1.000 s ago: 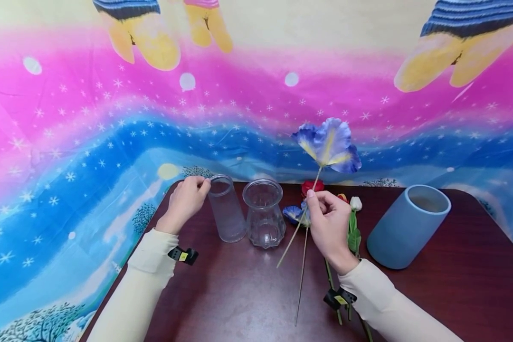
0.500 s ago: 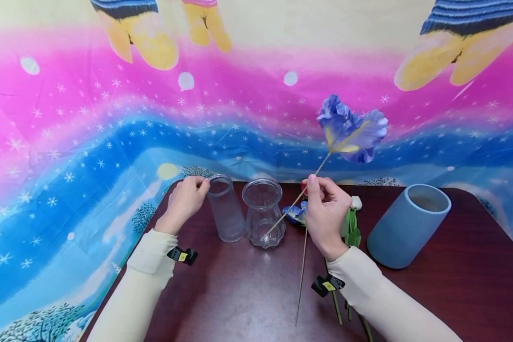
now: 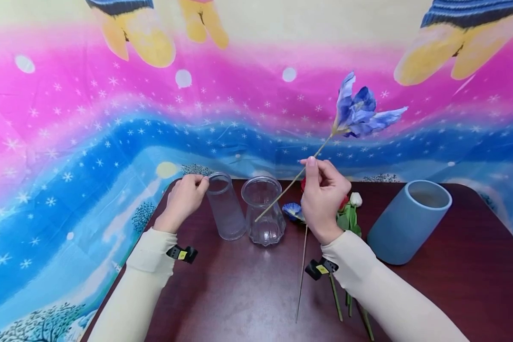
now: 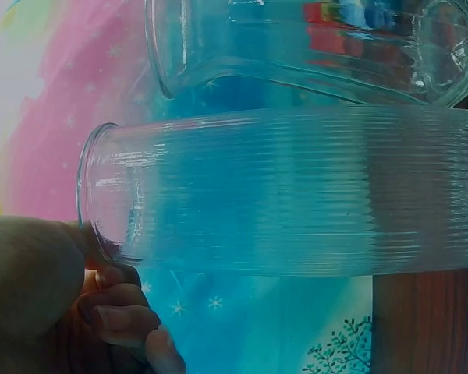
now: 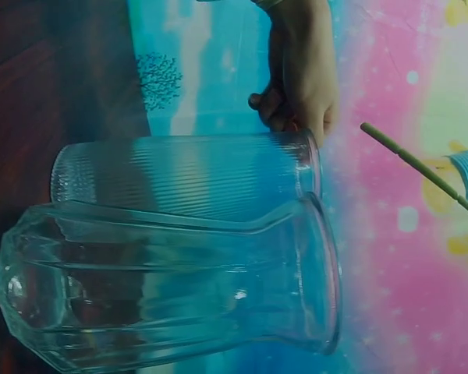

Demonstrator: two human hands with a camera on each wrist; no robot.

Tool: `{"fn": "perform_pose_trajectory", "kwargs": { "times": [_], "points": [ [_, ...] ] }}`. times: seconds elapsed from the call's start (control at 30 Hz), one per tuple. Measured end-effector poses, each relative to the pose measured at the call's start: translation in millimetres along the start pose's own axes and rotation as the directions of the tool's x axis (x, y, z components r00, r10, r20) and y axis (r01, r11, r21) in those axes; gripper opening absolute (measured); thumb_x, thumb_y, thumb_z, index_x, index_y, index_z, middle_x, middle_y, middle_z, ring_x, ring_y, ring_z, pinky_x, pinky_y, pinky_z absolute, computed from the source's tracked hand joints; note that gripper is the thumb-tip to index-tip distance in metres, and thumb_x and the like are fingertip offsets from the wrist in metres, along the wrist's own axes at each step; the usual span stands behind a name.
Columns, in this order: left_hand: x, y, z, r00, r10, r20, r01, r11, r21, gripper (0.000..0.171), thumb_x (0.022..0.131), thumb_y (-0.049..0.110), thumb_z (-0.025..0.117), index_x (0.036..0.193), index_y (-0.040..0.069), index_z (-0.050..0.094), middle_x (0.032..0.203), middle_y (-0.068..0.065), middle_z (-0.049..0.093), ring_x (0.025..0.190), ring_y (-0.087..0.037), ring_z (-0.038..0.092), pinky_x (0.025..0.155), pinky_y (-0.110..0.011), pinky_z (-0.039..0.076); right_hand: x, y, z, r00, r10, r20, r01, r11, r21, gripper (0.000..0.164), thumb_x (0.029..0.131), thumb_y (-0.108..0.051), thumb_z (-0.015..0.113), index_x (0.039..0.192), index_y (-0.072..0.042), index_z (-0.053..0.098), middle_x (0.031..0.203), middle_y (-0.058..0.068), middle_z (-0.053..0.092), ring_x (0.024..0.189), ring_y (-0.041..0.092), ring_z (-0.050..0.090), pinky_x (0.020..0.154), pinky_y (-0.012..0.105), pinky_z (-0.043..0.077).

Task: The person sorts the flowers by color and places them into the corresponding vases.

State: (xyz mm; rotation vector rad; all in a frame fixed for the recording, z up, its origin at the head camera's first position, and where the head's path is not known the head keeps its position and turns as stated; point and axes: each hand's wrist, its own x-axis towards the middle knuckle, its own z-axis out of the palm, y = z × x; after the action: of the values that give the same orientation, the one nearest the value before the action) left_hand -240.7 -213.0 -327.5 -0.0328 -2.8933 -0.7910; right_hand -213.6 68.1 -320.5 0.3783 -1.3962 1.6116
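Observation:
My left hand (image 3: pixel 183 202) pinches the rim of a clear ribbed glass vase (image 3: pixel 227 213) that stands upright. The left wrist view shows thumb and finger at this rim of the ribbed vase (image 4: pixel 242 195). With thumb and fingers, my right hand (image 3: pixel 325 194) grips the stem of a blue-purple artificial iris (image 3: pixel 361 114), its bloom raised to the upper right. The stem's lower end overlaps a flared, faceted glass vase (image 3: pixel 266 225) in the head view. Seen from the right wrist, the stem (image 5: pixel 409 160) ends above the mouth of the faceted vase (image 5: pixel 218 280).
A blue cylindrical vase (image 3: pixel 410 225) stands at the right. Behind and below my right hand lie more flowers on the dark table (image 3: pixel 239 294): a blue bloom (image 3: pixel 292 211), a white tulip (image 3: pixel 356 199) and a partly hidden red bloom. A patterned cloth (image 3: pixel 256 95) hangs behind the table.
My right hand has risen, tilting the iris so its bloom goes up and right and its stem end swings left over the faceted vase, then up. The left hand stays on the ribbed vase.

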Motion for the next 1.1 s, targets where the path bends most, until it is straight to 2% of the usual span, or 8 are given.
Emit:
{"fn": "perform_pose_trajectory", "kwargs": {
  "times": [0.27,0.6,1.1],
  "points": [
    [-0.6,0.5,0.0,1.0,0.002,0.007,-0.001,1.0,-0.003,0.044,0.106,0.033,0.044,0.066,0.015,0.042,0.059,0.0,0.037,0.054,-0.021,0.041,0.052,-0.031,0.031,8.3,-0.2,10.6,1.0,-0.027,-0.01,0.027,0.999,0.029,0.026,0.1,-0.007,0.059,0.088,0.012,0.073,0.059,-0.01,0.035,0.054,0.005,0.03,0.053,0.023,0.023],
    [-0.2,-0.5,0.6,1.0,0.003,0.007,-0.003,1.0,-0.003,0.045,0.107,0.035,0.043,0.067,0.016,0.042,0.059,0.0,0.038,0.054,-0.022,0.041,0.053,-0.032,0.031,14.2,1.0,24.5,0.995,-0.101,-0.024,0.101,0.995,0.0,0.023,0.099,-0.006,0.059,0.089,0.007,0.075,0.06,-0.007,0.033,0.057,0.005,0.032,0.055,0.023,0.024],
    [-0.6,-0.1,1.5,1.0,0.007,0.006,-0.007,1.0,0.001,0.045,0.107,0.035,0.042,0.067,0.015,0.042,0.059,0.0,0.037,0.053,-0.022,0.04,0.052,-0.031,0.03,15.1,-2.6,35.5,0.993,-0.114,-0.017,0.114,0.994,0.001,0.031,0.101,-0.019,0.061,0.09,0.006,0.075,0.058,0.0,0.036,0.056,0.009,0.034,0.054,0.023,0.026]
  ]
}}
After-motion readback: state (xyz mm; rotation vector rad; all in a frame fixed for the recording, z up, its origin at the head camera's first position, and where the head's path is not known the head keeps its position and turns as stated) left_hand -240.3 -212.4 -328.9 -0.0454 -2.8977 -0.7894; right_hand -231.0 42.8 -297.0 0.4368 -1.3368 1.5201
